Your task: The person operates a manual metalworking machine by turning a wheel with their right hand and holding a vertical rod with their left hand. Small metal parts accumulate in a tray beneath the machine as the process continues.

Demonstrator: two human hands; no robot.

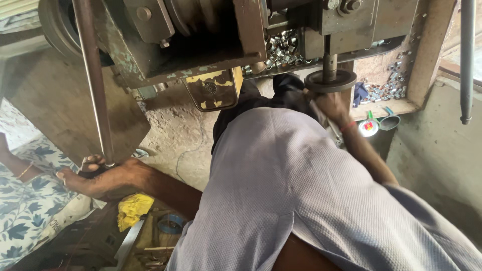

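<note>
We wear a pale grey shirt (pixel 281 185) of finely textured weave, its seam crossing low on the cloth, a thin red band (pixel 347 126) circling our right wrist; our forearms are bare.

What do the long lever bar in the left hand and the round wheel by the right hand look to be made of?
Lever bar: bare metal, probably steel, dull grey-brown with a worn sheen. The left hand grips its lower end.
Round wheel: dark metal, perhaps cast iron, matte and grimy, on a shiny shaft. The right hand sits just under it.

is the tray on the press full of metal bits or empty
Full: the tray holds heaped small shiny metal rings, spilling onto the ledge.
</note>
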